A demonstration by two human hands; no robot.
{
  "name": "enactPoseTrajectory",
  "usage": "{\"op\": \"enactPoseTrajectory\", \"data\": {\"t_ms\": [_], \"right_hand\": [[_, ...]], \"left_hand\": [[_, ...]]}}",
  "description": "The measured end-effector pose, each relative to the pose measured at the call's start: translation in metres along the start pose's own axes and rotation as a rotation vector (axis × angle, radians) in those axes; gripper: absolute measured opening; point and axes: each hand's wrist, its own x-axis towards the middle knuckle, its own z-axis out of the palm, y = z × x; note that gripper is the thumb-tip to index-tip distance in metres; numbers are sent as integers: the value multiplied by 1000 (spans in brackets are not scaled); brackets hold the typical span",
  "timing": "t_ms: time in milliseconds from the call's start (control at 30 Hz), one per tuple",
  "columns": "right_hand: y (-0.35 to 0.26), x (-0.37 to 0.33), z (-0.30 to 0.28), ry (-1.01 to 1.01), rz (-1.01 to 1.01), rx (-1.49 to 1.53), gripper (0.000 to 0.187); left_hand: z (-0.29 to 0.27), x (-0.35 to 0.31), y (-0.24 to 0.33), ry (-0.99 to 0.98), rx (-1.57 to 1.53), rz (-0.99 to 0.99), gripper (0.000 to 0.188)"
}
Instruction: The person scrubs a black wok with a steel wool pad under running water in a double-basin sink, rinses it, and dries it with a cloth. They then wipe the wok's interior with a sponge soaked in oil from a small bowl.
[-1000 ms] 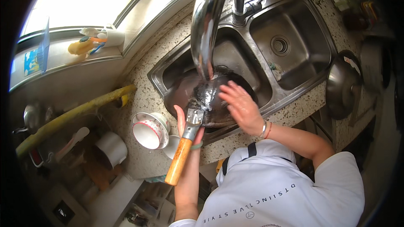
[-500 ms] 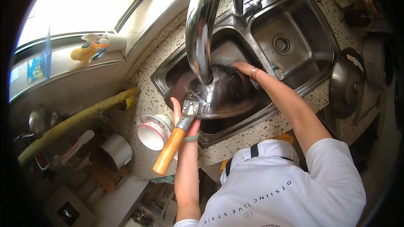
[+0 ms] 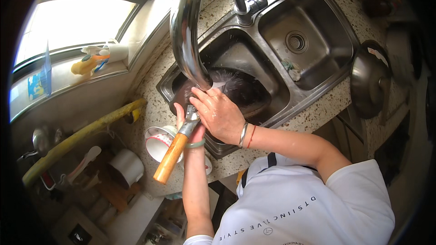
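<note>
Closest in, the left hand (image 3: 190,126) is wrapped tight round the wooden handle (image 3: 170,158) of a dark pan (image 3: 236,93), the handle poking out over the front edge of the counter (image 3: 318,113). Right beside it the right hand (image 3: 218,113) lies palm-down with fingers spread on the near part of the pan, gripping nothing that I can see. The pan sits tilted in the left bowl of the steel sink (image 3: 272,70), filling most of it, with water splashing down from the curved tap (image 3: 186,31) overhead. The right bowl is open, just a scrap lying at its near side. Left of the sink, a small bowl (image 3: 159,143) crowds the counter edge; on the right rests a dark lid (image 3: 369,79). Beyond, speckled stone runs to a bright window (image 3: 68,25).
</note>
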Motion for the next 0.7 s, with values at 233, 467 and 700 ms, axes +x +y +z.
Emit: {"op": "enactPoseTrajectory", "data": {"t_ms": [233, 467, 700], "right_hand": [[69, -83, -24, 42, 420, 322, 36], [222, -102, 59, -198, 1036, 378, 45], [191, 14, 82, -484, 597, 304, 32]], "left_hand": [[-9, 0, 6, -38, 8, -4, 51], [-6, -3, 4, -119, 73, 12, 50], [-12, -10, 7, -33, 133, 24, 49]]}}
